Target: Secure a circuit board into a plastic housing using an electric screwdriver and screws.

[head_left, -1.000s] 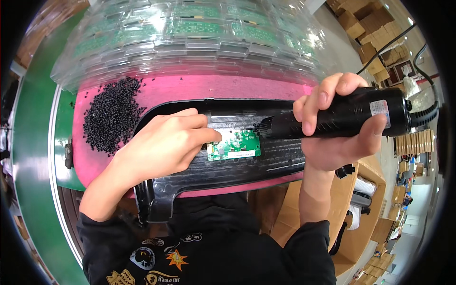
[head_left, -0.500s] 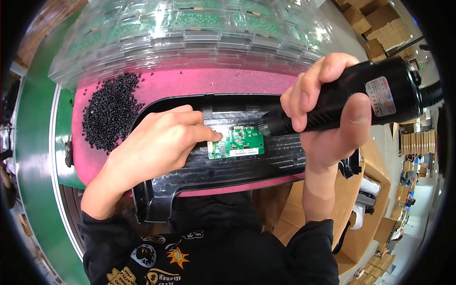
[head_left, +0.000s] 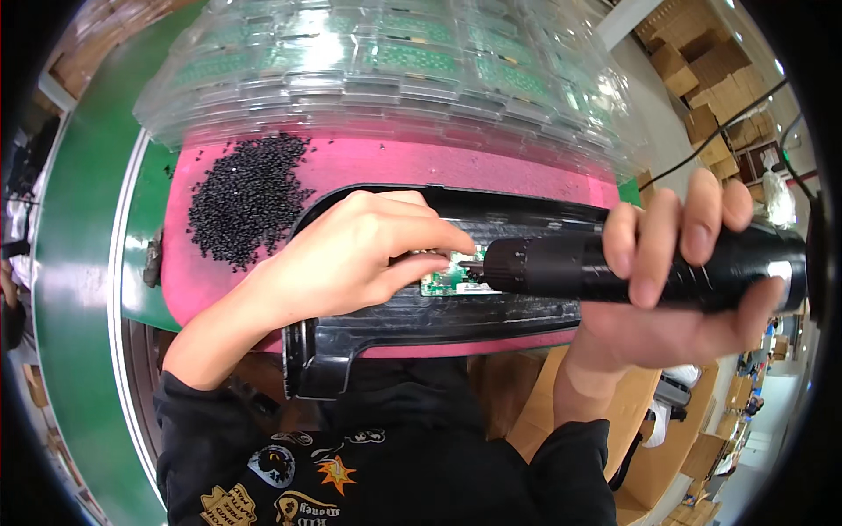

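Note:
A black electric screwdriver (head_left: pixel 561 267) lies across my right hand (head_left: pixel 675 263), its fingers and thumb wrapped round the body. The bit end points left, over a small green circuit board (head_left: pixel 436 285) in a black plastic housing (head_left: pixel 421 329). My left hand (head_left: pixel 377 250) reaches over the board, thumb and index finger drawn together beside the bit. Whatever they pinch is too small and too covered to make out. Part of the board is hidden under the fingers and the screwdriver.
A heap of small black screws (head_left: pixel 250 202) sits on the pink mat (head_left: pixel 368 162) at the left. Stacked clear plastic trays (head_left: pixel 395 79) with green boards stand behind. An open cardboard box (head_left: pixel 605 394) is at the lower right; the screwdriver's cable hangs at the far right.
My left hand has gone from touching the board with a fingertip to pinching beside the bit. The screwdriver has turned in my right hand and its tip now overlaps the board. The view has shifted.

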Demonstrator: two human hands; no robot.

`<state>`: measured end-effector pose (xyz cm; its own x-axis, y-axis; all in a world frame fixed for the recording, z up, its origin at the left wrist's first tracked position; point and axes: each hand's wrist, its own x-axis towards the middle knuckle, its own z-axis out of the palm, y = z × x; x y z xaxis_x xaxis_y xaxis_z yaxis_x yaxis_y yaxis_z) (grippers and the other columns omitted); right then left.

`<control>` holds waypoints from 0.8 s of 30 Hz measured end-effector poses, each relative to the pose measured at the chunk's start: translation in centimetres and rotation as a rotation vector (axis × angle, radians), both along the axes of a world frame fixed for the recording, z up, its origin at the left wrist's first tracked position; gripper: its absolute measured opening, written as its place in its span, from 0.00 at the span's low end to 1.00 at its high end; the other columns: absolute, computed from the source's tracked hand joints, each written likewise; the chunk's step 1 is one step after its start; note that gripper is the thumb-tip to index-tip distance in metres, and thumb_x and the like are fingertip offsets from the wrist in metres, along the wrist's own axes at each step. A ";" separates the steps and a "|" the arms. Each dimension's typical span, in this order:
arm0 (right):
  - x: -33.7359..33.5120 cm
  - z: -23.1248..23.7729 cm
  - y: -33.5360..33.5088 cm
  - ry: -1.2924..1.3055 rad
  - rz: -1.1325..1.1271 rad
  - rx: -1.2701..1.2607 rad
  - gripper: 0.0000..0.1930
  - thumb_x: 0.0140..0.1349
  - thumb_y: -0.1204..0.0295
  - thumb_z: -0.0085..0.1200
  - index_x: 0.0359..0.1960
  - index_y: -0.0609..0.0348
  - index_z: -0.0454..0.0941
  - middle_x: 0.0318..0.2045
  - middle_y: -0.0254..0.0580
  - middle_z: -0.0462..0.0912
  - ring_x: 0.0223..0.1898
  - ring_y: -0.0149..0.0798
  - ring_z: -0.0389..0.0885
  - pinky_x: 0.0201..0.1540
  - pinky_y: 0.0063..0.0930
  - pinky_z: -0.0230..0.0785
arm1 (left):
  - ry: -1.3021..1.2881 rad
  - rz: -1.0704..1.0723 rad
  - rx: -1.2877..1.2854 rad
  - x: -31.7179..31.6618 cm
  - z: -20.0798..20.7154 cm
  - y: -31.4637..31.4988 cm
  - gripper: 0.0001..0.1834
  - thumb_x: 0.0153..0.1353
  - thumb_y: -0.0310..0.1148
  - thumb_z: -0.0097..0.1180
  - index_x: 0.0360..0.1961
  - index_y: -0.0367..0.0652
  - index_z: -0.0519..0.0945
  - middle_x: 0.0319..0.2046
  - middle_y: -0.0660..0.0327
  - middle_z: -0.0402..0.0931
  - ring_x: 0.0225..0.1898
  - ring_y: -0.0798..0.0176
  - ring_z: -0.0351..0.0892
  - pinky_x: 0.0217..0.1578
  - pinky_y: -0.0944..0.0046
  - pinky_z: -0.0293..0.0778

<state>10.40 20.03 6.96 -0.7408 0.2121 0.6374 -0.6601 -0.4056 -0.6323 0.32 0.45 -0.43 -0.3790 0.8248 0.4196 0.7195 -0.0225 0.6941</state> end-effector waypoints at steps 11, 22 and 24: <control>1.0 1.3 -1.5 0.068 -0.109 0.042 0.20 0.62 0.53 0.53 0.43 0.57 0.65 0.33 0.35 0.69 0.18 0.29 0.69 0.25 0.29 0.62 | -0.219 -0.014 0.182 -0.1 0.4 -0.1 0.11 0.49 0.15 0.65 0.36 0.33 0.85 0.29 0.54 0.84 0.33 0.58 0.83 0.34 0.63 0.79; 0.2 1.0 -2.7 -0.074 -0.277 -0.049 0.23 0.66 0.49 0.48 0.45 0.56 0.66 0.35 0.33 0.69 0.19 0.28 0.65 0.28 0.29 0.61 | 0.158 0.046 0.263 0.0 0.1 0.0 0.16 0.47 0.20 0.69 0.39 0.32 0.81 0.33 0.53 0.83 0.33 0.51 0.84 0.35 0.60 0.80; -0.2 0.5 -2.6 -0.065 -0.240 -0.067 0.23 0.66 0.48 0.48 0.46 0.56 0.67 0.36 0.34 0.69 0.19 0.29 0.65 0.28 0.29 0.61 | 0.300 0.088 0.260 0.0 -0.6 0.0 0.16 0.46 0.21 0.70 0.37 0.31 0.80 0.31 0.52 0.82 0.32 0.49 0.84 0.33 0.57 0.80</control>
